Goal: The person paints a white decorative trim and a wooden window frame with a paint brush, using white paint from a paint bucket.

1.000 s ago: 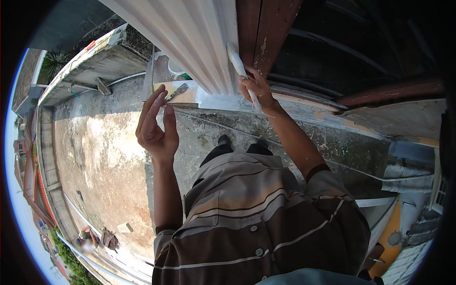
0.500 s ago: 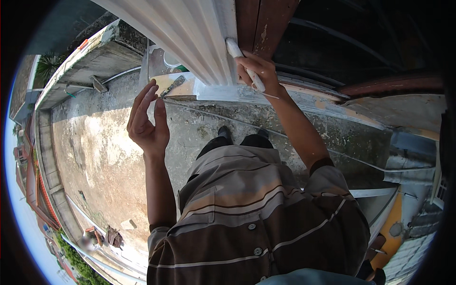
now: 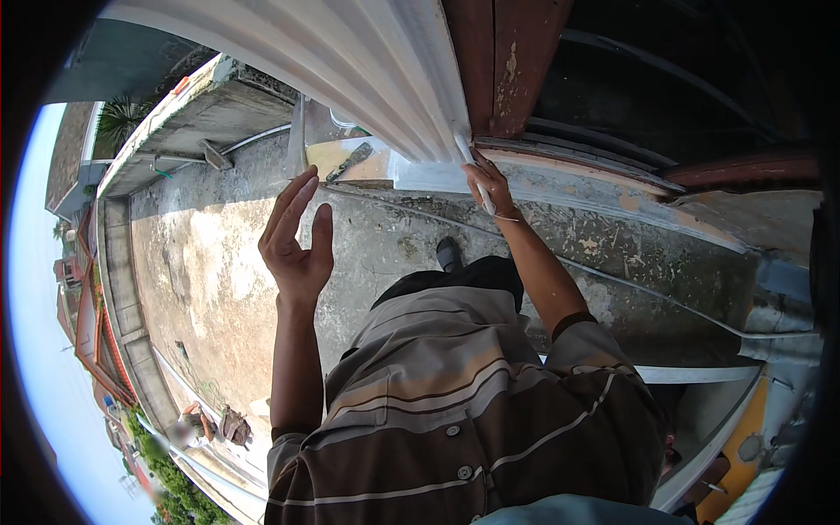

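My right hand is closed round a white-smeared paintbrush, its tip against the right edge of the white fluted column, low near the base. A brown wooden frame with chipped paint stands right beside that edge. Free of any object, my left hand is raised to the left with its fingers apart. Beyond its fingertips, a paint-stained tool with a flat blade or head lies on the yellowish ledge; its exact kind is unclear.
Part of a pale bucket shows behind the column. A thin pipe or cable runs along the stained concrete floor. A low wall borders the left side. Far lower left, a person is near a dark bag.
My right hand has moved down the column's edge with the paintbrush, toward the base. The view has shifted, and my left hand stays raised and open.
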`<state>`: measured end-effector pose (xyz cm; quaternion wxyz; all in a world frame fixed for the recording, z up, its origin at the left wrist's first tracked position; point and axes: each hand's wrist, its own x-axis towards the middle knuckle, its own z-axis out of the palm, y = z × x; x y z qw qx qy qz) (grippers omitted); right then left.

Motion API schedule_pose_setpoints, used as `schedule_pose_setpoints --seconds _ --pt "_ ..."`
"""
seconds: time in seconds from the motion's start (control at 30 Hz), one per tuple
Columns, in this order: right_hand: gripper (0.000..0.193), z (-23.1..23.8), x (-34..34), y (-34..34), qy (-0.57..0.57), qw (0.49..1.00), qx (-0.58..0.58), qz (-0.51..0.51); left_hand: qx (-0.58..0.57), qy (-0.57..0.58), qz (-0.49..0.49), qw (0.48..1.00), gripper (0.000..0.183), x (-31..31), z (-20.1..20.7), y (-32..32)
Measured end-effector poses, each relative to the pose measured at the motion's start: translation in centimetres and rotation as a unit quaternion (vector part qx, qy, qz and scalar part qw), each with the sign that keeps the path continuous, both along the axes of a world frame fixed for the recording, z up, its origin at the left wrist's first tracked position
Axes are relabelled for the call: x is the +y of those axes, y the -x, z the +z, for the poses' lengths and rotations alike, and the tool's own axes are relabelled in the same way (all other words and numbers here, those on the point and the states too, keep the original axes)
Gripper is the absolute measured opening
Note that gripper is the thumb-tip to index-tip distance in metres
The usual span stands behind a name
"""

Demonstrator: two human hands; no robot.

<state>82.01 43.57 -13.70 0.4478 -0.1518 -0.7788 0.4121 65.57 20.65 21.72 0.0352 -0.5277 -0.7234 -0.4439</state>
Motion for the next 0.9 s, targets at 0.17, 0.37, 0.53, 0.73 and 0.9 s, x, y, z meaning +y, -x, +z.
schedule_pose_setpoints --seconds 0.17,0.37,0.53,0.73,0.9 --pt "0.026 8.8 -0.6 0.0 0.001 0.999 -0.021 -0.032 0.102 0.028 -0.042 0.993 0.046 3.2 2.2 -0.1" --pt "0.038 39.2 -0.9 -0.4 -0.006 0.987 0.111 -0.112 0.090 -0.098 -0.052 0.990 0.039 4.4 4.9 0.4" --pt "0.038 48.4 2.5 1.0 -0.544 0.807 0.199 -0.113 0.020 -0.231 -0.030 0.972 0.032 2.7 5.8 0.7" --pt "0.040 31.7 -2.0 2.2 -0.595 0.785 -0.162 -0.066 0.014 -0.260 0.024 0.965 0.030 0.4 4.6 0.7" --pt "0.033 26.0 -1.7 4.6 -0.444 0.839 -0.308 0.064 -0.011 -0.275 0.035 0.961 0.030 -0.4 3.9 0.2"
